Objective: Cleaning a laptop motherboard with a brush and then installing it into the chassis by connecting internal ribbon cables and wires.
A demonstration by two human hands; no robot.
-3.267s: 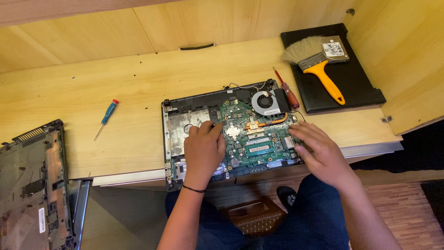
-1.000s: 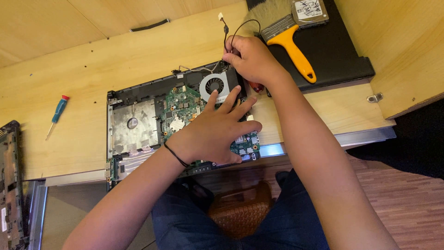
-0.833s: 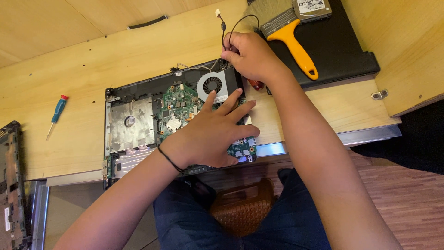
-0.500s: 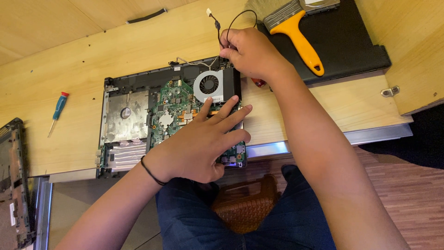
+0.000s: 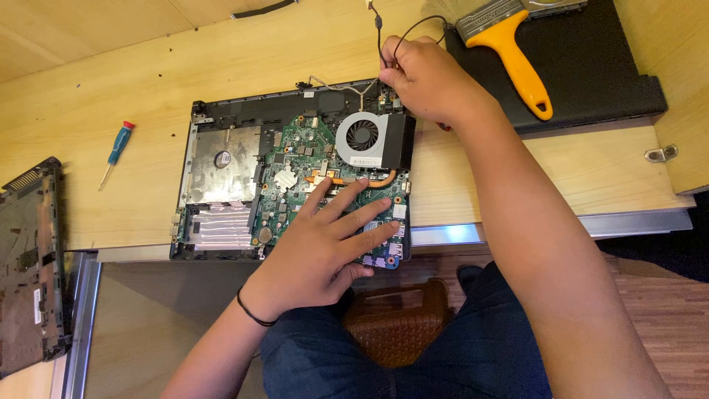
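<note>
Above wooden desk point(image 5: 133, 66), black cable point(image 5: 402, 41) between right fingers point(image 5: 395, 74).

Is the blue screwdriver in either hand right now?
No. The screwdriver lies on the table left of the laptop; the left hand presses the board and the right hand grips a cable.

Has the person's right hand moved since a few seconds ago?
Yes. The right hand went from the laptop's near right edge to its far corner, beside the fan.
</note>
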